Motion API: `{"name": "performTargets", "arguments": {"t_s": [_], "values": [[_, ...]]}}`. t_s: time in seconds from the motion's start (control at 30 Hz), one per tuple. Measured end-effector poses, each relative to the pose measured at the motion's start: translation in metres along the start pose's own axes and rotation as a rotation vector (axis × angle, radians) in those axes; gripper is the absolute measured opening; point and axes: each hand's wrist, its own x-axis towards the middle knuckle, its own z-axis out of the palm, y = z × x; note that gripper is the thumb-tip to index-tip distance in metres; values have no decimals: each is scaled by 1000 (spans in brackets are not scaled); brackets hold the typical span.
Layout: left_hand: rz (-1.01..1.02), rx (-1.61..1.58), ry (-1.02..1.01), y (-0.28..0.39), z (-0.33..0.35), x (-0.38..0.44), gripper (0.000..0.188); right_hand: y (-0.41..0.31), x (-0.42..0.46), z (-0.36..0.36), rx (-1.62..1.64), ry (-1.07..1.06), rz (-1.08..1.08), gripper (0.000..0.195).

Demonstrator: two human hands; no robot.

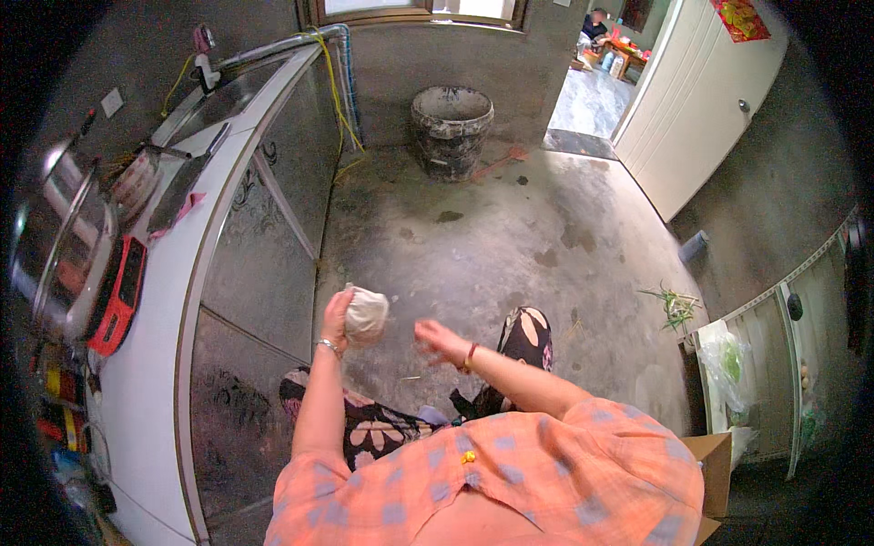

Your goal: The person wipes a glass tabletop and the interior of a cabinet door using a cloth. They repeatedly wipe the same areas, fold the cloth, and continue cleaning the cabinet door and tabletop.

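My left hand (pixel 335 321) grips a bunched, off-white bundle (pixel 367 316), perhaps cloth; its exact kind cannot be told. The bundle is held up over the concrete floor (pixel 471 259), close to the grey cabinet doors. To its right, my right hand (pixel 442 343) hangs in the air with fingers apart and nothing seen in it; it is slightly blurred. My knees in dark flowered trousers (pixel 372 433) show below the hands.
A white counter (pixel 160 286) with a sink and a red-based appliance (pixel 121 297) runs along the left. Ahead stands a stained bucket (pixel 450 133). Green stalks (pixel 676 307) and a cardboard box (pixel 713 471) are at right. A person (pixel 595 27) sits beyond the open door (pixel 703 102).
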Motion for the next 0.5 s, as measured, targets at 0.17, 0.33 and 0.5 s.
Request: {"name": "performTargets", "arguments": {"t_s": [0.17,0.33,0.5], "values": [[-11,130,-108,-33,53,-41,54,-71,12,35,95,-200,-488,62],[420,527,-218,61,78,-55,42,-112,-16,-13,388,-225,-235,46],[422,-231,283,152,0,-41,26,-138,26,-16,691,-493,-253,56]]}}
